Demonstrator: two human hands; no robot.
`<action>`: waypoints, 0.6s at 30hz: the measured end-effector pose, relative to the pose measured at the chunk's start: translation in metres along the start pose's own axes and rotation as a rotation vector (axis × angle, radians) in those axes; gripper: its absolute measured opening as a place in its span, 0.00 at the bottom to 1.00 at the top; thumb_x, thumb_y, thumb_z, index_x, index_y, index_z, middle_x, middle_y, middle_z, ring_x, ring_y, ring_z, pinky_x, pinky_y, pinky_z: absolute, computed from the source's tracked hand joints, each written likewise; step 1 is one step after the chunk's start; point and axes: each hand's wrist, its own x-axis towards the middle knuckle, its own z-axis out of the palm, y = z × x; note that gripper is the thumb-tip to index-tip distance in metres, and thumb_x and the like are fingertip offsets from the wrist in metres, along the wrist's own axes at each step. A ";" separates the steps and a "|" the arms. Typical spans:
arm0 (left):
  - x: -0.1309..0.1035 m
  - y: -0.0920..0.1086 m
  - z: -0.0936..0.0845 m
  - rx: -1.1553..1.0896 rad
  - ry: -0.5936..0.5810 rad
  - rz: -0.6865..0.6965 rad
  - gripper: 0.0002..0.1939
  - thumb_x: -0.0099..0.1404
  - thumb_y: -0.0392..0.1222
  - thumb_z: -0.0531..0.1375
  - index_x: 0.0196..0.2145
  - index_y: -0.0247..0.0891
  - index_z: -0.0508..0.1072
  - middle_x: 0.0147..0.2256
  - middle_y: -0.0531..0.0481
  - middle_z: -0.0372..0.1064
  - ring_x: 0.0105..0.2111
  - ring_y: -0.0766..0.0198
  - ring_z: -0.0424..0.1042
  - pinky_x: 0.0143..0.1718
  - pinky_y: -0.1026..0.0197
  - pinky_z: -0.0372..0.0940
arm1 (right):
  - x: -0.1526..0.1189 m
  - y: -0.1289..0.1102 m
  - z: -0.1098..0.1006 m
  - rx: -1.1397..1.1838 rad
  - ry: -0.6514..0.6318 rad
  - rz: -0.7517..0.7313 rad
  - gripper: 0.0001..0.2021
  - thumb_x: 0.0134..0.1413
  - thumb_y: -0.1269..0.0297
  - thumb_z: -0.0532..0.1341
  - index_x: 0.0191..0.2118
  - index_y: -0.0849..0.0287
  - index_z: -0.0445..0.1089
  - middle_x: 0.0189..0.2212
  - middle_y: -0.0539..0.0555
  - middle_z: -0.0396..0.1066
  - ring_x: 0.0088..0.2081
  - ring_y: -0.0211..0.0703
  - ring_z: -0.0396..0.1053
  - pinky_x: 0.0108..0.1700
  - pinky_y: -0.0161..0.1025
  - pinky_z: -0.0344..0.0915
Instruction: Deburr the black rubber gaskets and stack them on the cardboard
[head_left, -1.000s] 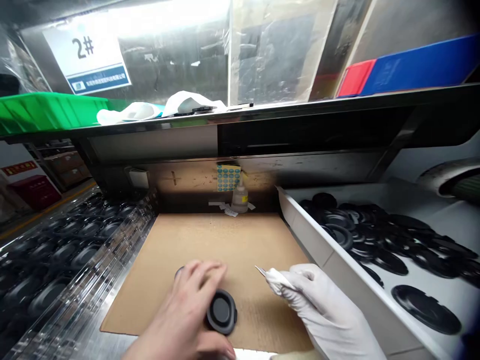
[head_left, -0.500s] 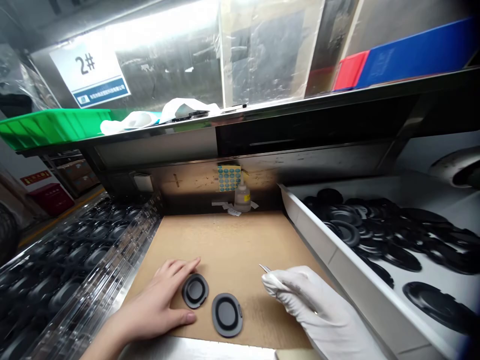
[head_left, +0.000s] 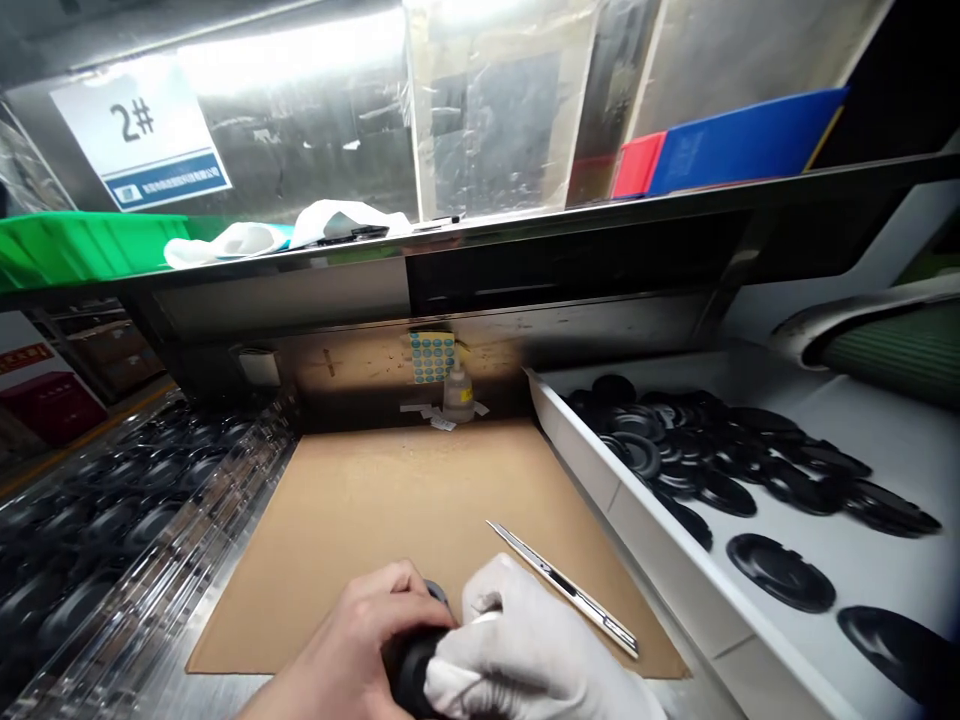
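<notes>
Head view, bench station: bare left hand (head_left: 375,625), fingers and thumb clamped around one black round part (head_left: 412,675), low at the front of the cardboard sheet (head_left: 405,500). White-gloved right hand (head_left: 517,640), fingers curled together on the right edge of the same part, fingertips partly hidden. Most of the part covered by both hands. Grey rim of a second round part (head_left: 436,592) just behind, between the hands, mostly blocked from sight.

Loose on the cardboard, right of the glove: one slim metal knife (head_left: 561,583), lying diagonally, tip toward the back. At the back edge: clear squeeze bottle (head_left: 458,398), paper scraps (head_left: 442,424) at its base, sheet of blue round stickers (head_left: 431,357) on the panel behind. Overhead, shelf (head_left: 525,225) across the full width, bearing crumpled white material (head_left: 349,217).

Containers. Right: white bin (head_left: 637,525), holding many black discs (head_left: 780,572), heaped toward the back, two apart near the front. Left: clear plastic trays (head_left: 225,510), stacked, dark round parts (head_left: 161,470) in rows of pockets. On the shelf: green bin (head_left: 97,245), contents out of sight; blue-and-red container (head_left: 742,145) at right.

Writing. White sign (head_left: 142,140), "2#" in large dark characters; smaller line on its blue band, blurred. Yellow label on the bottle, too small to read.
</notes>
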 end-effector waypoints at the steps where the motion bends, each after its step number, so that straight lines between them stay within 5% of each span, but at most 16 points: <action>1: 0.002 -0.001 0.006 -0.054 -0.014 -0.005 0.31 0.57 0.72 0.72 0.39 0.40 0.86 0.32 0.49 0.67 0.33 0.58 0.70 0.33 0.61 0.62 | -0.003 0.000 0.000 0.001 0.032 0.022 0.19 0.69 0.50 0.64 0.29 0.54 0.73 0.26 0.45 0.59 0.27 0.34 0.58 0.30 0.35 0.55; 4: 0.001 -0.009 0.017 -0.239 -0.050 -0.034 0.30 0.59 0.74 0.70 0.32 0.40 0.84 0.30 0.49 0.67 0.31 0.60 0.70 0.30 0.63 0.61 | -0.018 0.005 -0.006 -0.211 0.133 0.058 0.22 0.73 0.42 0.59 0.34 0.50 0.79 0.32 0.47 0.69 0.33 0.37 0.68 0.37 0.34 0.63; 6: -0.004 -0.017 0.015 -0.222 -0.001 -0.049 0.30 0.58 0.72 0.72 0.40 0.41 0.83 0.35 0.48 0.72 0.34 0.57 0.74 0.34 0.61 0.67 | -0.026 0.012 -0.015 -0.428 0.224 0.059 0.25 0.78 0.45 0.52 0.35 0.51 0.79 0.32 0.50 0.72 0.34 0.40 0.70 0.39 0.37 0.66; 9: -0.013 -0.031 0.008 0.140 0.201 -0.082 0.32 0.60 0.57 0.76 0.58 0.45 0.77 0.46 0.45 0.76 0.45 0.49 0.78 0.47 0.54 0.73 | -0.032 0.028 -0.037 -0.731 0.575 0.231 0.24 0.79 0.52 0.50 0.37 0.54 0.79 0.35 0.55 0.73 0.39 0.48 0.71 0.44 0.45 0.68; 11: -0.016 -0.039 0.005 0.399 0.285 -0.098 0.32 0.61 0.46 0.76 0.61 0.47 0.75 0.50 0.45 0.76 0.50 0.46 0.76 0.52 0.50 0.72 | -0.033 0.039 -0.051 -0.839 0.697 0.350 0.19 0.77 0.56 0.54 0.40 0.55 0.80 0.36 0.56 0.75 0.40 0.50 0.72 0.45 0.48 0.69; 14: -0.012 -0.038 0.006 0.569 0.211 -0.135 0.31 0.60 0.46 0.77 0.59 0.44 0.76 0.52 0.43 0.76 0.52 0.43 0.75 0.54 0.46 0.72 | -0.033 0.051 -0.061 -0.884 0.684 0.395 0.12 0.76 0.61 0.58 0.47 0.56 0.80 0.41 0.55 0.78 0.42 0.48 0.74 0.48 0.49 0.72; 18: 0.002 -0.013 0.006 0.585 -0.011 -0.280 0.38 0.55 0.58 0.80 0.58 0.40 0.77 0.54 0.38 0.75 0.53 0.38 0.73 0.56 0.41 0.71 | -0.032 0.050 -0.052 -0.939 0.672 0.344 0.16 0.73 0.57 0.62 0.60 0.55 0.74 0.60 0.61 0.73 0.60 0.57 0.71 0.63 0.62 0.68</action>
